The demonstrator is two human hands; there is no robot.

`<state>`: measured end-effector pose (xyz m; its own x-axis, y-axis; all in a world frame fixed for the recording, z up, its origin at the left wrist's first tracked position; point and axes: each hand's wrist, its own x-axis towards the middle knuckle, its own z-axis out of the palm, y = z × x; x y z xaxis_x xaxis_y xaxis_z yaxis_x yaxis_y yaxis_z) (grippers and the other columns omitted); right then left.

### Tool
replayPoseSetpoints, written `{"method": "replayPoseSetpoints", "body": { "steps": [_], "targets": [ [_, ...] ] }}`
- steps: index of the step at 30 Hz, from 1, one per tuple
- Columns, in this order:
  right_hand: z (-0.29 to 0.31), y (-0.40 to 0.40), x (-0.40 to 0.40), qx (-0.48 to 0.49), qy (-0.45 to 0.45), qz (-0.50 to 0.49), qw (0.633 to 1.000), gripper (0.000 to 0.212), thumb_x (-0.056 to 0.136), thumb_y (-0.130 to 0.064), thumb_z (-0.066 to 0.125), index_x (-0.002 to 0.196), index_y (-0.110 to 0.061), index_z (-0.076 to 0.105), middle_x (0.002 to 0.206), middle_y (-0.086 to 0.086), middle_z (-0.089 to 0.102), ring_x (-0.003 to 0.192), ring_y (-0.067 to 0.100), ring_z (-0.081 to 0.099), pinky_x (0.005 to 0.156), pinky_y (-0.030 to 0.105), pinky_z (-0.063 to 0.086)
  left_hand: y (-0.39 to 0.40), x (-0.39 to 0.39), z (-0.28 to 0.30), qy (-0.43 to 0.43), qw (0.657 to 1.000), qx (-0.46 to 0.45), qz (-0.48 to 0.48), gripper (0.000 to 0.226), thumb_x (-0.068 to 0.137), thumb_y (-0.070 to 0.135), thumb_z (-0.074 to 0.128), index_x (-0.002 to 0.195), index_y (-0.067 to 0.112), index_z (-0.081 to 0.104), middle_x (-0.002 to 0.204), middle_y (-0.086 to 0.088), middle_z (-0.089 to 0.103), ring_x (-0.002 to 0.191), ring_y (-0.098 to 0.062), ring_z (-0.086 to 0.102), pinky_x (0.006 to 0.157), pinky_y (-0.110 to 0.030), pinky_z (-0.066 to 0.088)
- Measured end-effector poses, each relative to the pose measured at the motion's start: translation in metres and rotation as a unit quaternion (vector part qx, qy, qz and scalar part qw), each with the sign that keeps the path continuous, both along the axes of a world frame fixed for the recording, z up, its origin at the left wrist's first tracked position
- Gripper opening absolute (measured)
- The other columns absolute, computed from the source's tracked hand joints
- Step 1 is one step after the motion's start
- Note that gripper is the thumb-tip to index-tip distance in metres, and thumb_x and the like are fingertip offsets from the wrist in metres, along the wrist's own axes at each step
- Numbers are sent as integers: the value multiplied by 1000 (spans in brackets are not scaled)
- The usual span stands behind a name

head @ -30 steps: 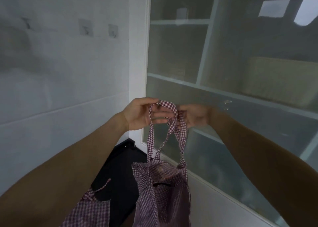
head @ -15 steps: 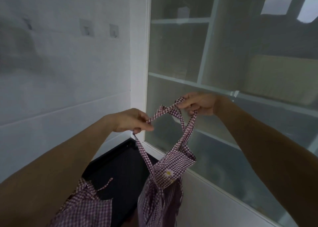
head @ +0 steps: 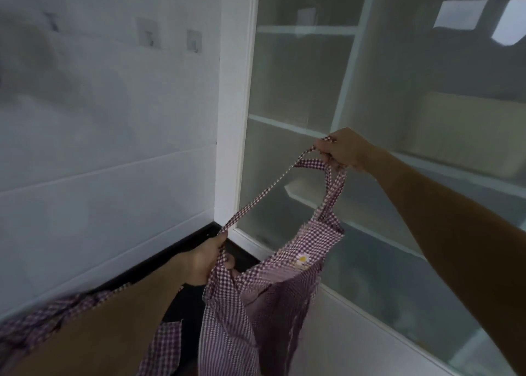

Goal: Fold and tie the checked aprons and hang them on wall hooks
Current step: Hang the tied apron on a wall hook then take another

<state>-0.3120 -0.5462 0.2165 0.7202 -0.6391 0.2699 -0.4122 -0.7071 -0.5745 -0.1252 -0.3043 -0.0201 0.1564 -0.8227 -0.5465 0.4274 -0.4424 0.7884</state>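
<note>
Tying looks to be the step in hand: I have my right hand (head: pixel 343 150) pinching the neck loop (head: pixel 321 163) high, my left hand (head: pixel 203 259) curled round a strap (head: pixel 262 196) pulled taut below. Checked apron (head: pixel 256 304) hangs between them. Next, I judge, lifting the loop to a wall hook (head: pixel 194 42).

Bare wall (head: pixel 108 136) lies open below the hooks (head: pixel 194 42); glass cabinet (head: pixel 313 91) bounds the right.
</note>
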Motion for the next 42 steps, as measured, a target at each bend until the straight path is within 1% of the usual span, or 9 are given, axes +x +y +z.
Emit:
{"method": "replayPoseSetpoints", "body": {
  "steps": [7, 10, 14, 19, 21, 26, 31, 36, 42],
  "targets": [
    [-11, -18, -2, -33, -32, -51, 998, 58, 99, -43, 55, 74, 7, 65, 61, 18, 56, 45, 21, 48, 49, 24, 40, 6, 9, 7, -270, 900, 75, -334, 68, 77, 39, 83, 136, 18, 57, 133, 1, 63, 121, -16, 59, 102, -36, 47],
    [-12, -10, -5, 27, 0, 12, 1000, 42, 99, -39, 57, 85, -3, 70, 61, 14, 55, 39, 16, 45, 38, 20, 37, 0, 3, -1, -406, 856, 65, -313, 47, 76, 16, 82, 121, 18, 68, 121, 0, 68, 113, -18, 64, 100, -32, 52],
    [-5, 0, -9, 69, 33, 58, 995, 30, 99, -36, 58, 92, -11, 73, 61, 5, 55, 40, 11, 41, 38, 21, 35, 0, -8, -6, -308, 873, 69, -373, 54, 78, -20, 59, 124, 8, 66, 122, -7, 68, 110, -19, 65, 95, -35, 54],
    [5, 12, -15, 98, 53, 108, 988, 24, 95, -36, 64, 84, -17, 75, 61, 2, 55, 43, 12, 38, 42, 22, 34, 4, -4, -20, -523, 764, 115, -360, 9, 83, -4, 65, 82, 5, 66, 74, 3, 57, 60, -4, 53, 72, -27, 58],
    [7, 17, -13, 126, 48, 135, 982, 24, 92, -31, 68, 73, -20, 76, 59, 1, 52, 44, 13, 35, 44, 24, 31, 2, 2, -29, -578, 739, 101, -331, 31, 86, 4, 64, 62, 14, 48, 69, 2, 52, 53, -4, 46, 58, -19, 47],
    [21, 28, -12, 89, 148, 192, 966, 34, 70, -22, 85, 96, -4, 74, 80, 14, 66, 69, 18, 57, 68, 30, 50, -6, -4, -37, -753, 587, 94, -281, 22, 99, 30, 47, 79, 22, 48, 89, 4, 55, 96, -19, 59, 111, -48, 28],
    [32, 36, -7, -64, 175, 197, 963, 22, 74, -8, 85, 81, -23, 71, 73, -16, 69, 68, -8, 59, 67, 4, 42, -17, -1, -37, -710, 662, 51, -233, 23, 93, 42, 56, 87, 20, 55, 100, 2, 60, 96, -17, 57, 109, -46, 35],
    [35, 41, -3, 195, -8, 295, 935, 29, 80, 14, 68, 71, -13, 67, 62, 0, 56, 52, 8, 49, 51, 19, 43, -43, -25, -49, -687, 699, -19, -196, 74, 86, 34, 67, 149, 21, 30, 139, -4, 47, 128, -25, 48, 112, -58, 32],
    [48, 41, -14, 319, -39, 326, 889, 12, 89, 2, 59, 92, -10, 60, 59, -8, 34, 43, -1, 24, 35, 13, 19, -72, -48, -36, -633, 738, -163, -168, 99, 80, 30, 77, 156, 26, 14, 155, 2, 33, 140, -18, 36, 117, -47, 30]
  ]
}}
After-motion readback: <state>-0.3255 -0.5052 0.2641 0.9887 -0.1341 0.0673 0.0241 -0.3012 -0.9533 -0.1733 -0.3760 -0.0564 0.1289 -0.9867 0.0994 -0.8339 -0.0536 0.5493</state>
